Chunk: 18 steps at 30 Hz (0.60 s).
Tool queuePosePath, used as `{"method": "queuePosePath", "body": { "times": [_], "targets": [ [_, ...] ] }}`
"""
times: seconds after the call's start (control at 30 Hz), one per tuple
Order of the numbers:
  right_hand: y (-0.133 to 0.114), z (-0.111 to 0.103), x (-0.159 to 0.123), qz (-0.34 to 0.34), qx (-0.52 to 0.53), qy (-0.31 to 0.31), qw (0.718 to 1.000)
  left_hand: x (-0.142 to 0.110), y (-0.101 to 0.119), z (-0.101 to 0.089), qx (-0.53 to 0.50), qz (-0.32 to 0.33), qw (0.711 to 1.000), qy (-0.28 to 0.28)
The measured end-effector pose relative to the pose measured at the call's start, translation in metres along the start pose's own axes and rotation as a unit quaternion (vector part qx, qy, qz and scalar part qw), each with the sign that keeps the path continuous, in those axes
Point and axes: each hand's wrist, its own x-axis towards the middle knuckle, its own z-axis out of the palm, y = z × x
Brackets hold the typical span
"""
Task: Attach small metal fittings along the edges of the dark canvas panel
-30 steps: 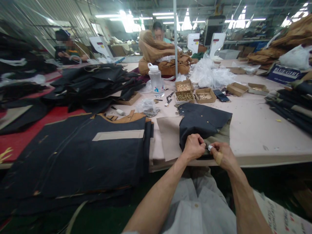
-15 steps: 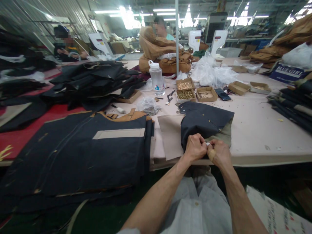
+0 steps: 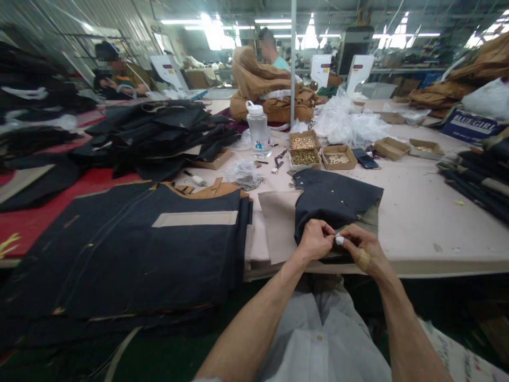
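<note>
A dark navy fabric piece (image 3: 334, 193) with an olive underside and small brass-coloured studs lies folded near the table's front edge. At its near edge my left hand (image 3: 317, 240) is closed, pinching the cloth between thumb and fingers. My right hand (image 3: 365, 247) is just to the right, its fingers curled and their tips almost meeting the left ones. A white wrapping (image 3: 339, 240) shows at the tip of the right thumb, and a tan plaster sits by its base. Whatever lies between the right fingertips is too small to make out. Beige cloth (image 3: 278, 220) extends under the navy piece.
Stacked navy panels (image 3: 131, 254) lie on the left. Beyond my hands are boxes of brass studs (image 3: 304, 157), a shallow carton (image 3: 339, 158), a phone (image 3: 365, 158) and a water bottle (image 3: 258, 130). Dark garments (image 3: 477, 172) are piled at right. Two people are across the table.
My right hand has shifted slightly right and turned, its fingers less tightly bunched, and more of the white thumb wrapping shows. The left hand keeps its place on the cloth.
</note>
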Motion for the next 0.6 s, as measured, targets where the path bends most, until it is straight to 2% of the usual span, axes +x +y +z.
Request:
{"method": "queuePosePath", "body": {
  "times": [0.2, 0.3, 0.4, 0.53, 0.6],
  "targets": [
    [0.008, 0.002, 0.009, 0.035, 0.013, 0.012, 0.999, 0.000, -0.002, 0.000, -0.021, 0.001, 1.000, -0.015],
    [0.009, 0.002, 0.011, 0.072, 0.012, 0.024, 0.997, 0.001, -0.002, 0.000, -0.080, -0.017, 0.996, -0.041],
    [0.007, 0.006, 0.011, 0.096, 0.083, 0.022, 0.992, 0.002, -0.001, -0.001, -0.157, -0.047, 0.985, -0.057],
    [0.009, 0.012, 0.012, 0.123, 0.148, 0.015, 0.981, 0.004, 0.000, 0.001, -0.214, -0.061, 0.974, -0.044],
    [0.012, 0.014, 0.013, 0.130, 0.156, 0.019, 0.979, 0.006, -0.002, 0.003, -0.208, -0.061, 0.976, -0.019]
  ]
}}
